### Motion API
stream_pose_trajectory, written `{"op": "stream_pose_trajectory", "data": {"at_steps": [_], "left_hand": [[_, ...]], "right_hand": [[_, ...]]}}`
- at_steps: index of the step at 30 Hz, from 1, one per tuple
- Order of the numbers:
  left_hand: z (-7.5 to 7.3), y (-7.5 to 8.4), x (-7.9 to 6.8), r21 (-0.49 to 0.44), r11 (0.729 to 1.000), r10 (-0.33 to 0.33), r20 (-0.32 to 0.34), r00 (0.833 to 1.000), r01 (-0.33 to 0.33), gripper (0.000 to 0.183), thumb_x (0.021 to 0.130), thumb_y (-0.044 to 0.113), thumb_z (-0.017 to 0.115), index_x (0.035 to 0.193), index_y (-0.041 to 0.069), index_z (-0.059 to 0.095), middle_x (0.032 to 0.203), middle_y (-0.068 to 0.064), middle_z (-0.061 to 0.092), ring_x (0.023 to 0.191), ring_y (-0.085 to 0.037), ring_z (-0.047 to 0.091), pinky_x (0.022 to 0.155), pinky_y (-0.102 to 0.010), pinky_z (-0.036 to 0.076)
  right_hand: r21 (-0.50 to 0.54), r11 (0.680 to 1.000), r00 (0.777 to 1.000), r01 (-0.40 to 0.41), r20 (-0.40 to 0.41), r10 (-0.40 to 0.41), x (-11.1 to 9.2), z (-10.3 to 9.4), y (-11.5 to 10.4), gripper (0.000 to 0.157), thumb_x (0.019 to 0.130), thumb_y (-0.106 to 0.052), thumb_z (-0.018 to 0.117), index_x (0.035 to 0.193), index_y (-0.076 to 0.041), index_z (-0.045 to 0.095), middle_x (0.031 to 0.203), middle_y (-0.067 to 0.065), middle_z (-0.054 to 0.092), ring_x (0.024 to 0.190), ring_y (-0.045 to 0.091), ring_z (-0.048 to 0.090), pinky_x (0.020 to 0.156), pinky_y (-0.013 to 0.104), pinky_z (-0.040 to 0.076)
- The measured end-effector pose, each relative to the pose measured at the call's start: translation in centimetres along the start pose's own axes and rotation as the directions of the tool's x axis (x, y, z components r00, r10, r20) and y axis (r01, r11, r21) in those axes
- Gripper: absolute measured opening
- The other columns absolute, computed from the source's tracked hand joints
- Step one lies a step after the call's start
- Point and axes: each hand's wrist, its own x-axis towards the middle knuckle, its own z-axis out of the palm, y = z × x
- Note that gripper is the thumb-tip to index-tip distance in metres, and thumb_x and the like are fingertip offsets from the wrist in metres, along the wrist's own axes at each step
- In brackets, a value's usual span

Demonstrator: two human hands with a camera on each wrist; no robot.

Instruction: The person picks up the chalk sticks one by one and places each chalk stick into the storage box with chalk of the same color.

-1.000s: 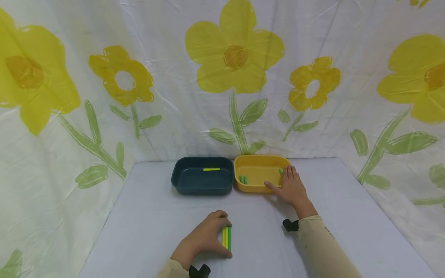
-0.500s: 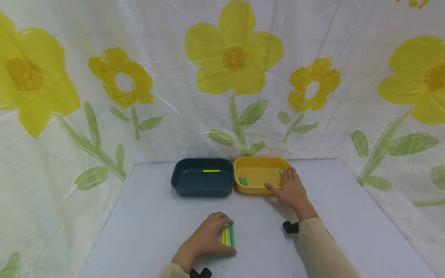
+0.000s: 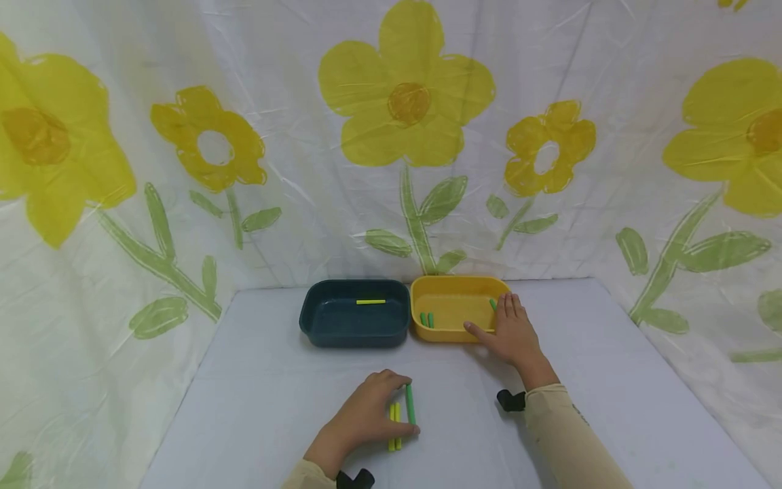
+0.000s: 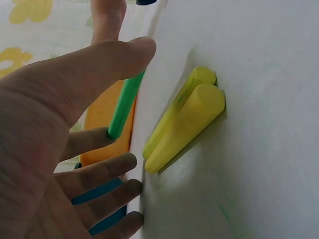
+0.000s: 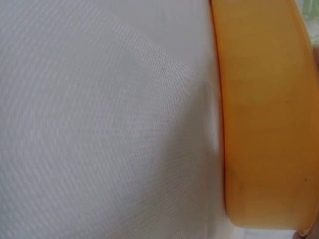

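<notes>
Between its thumb and index finger, my left hand (image 3: 366, 413) pinches a green chalk stick (image 3: 410, 405) by its two ends. The left wrist view shows this green chalk (image 4: 124, 107) raised off the cloth, the other fingers spread. Two yellow chalk sticks (image 4: 187, 124) lie side by side on the table beneath that hand. My right hand (image 3: 512, 338) rests on the front right corner of the yellow tray (image 3: 452, 335), fingers straight over the rim and thumb at its front edge. Several green chalk sticks (image 3: 430, 320) are in this tray, one partly hidden by the fingers.
A dark teal tray (image 3: 354, 337) stands against the yellow one on its left, with a yellow chalk stick (image 3: 370, 302) inside. White cloth (image 3: 256, 387) covers the table. Behind it hangs a flower-painted curtain (image 3: 293, 224). A small green mark (image 4: 227, 211) shows on the cloth.
My left hand has drawn the green chalk stick away from the two yellow ones, to the right and slightly forward. The right hand has kept its place on the yellow tray.
</notes>
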Motion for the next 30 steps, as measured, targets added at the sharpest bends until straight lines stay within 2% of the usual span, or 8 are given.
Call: {"op": "stream_pose_trajectory", "data": {"at_steps": [6,18,26,30], "left_hand": [[0.1,0.1,0.1,-0.025,1.0,0.013,0.004,1.0,-0.012,0.082,0.07,0.066,0.077,0.137,0.024,0.056,0.13,0.008,0.059,0.127,-0.015,0.053,0.109,-0.044,0.044],[-0.6,1.0,0.6,-0.054,0.998,-0.025,0.038,0.999,0.027,0.083,0.072,0.064,0.077,0.14,0.023,0.053,0.137,0.007,0.057,0.131,-0.016,0.051,0.11,-0.046,0.043],[-1.6,1.0,1.2,-0.014,0.999,0.052,-0.018,0.998,-0.053,0.082,0.073,0.06,0.078,0.14,0.019,0.053,0.135,0.004,0.057,0.128,-0.017,0.053,0.109,-0.044,0.044],[-2.2,1.2,1.7,-0.027,0.999,0.037,-0.028,0.999,-0.038,0.082,0.073,0.059,0.079,0.141,0.022,0.052,0.14,0.003,0.055,0.133,-0.019,0.05,0.111,-0.046,0.042]], "right_hand": [[0.003,1.0,1.0,0.006,0.003,-0.006,-0.1,0.0,0.0,0.126,0.08,-0.089,0.032,0.153,0.009,0.001,0.162,0.028,0.0,0.151,0.042,-0.004,0.122,0.057,0.006],[0.0,1.0,1.0,0.004,0.001,-0.004,-0.1,0.0,0.1,0.126,0.08,-0.089,0.031,0.153,0.01,0.001,0.162,0.028,-0.001,0.151,0.043,-0.004,0.122,0.057,0.006],[-0.001,1.0,1.0,0.0,-0.013,0.0,0.0,0.0,0.0,0.123,0.082,-0.087,0.033,0.153,0.01,0.004,0.162,0.028,0.001,0.151,0.042,-0.001,0.123,0.056,0.008],[-0.004,1.0,1.0,-0.004,0.001,0.004,-0.1,-0.1,-0.1,0.124,0.082,-0.088,0.033,0.153,0.01,0.004,0.162,0.028,0.0,0.151,0.043,-0.001,0.122,0.057,0.008]]}}
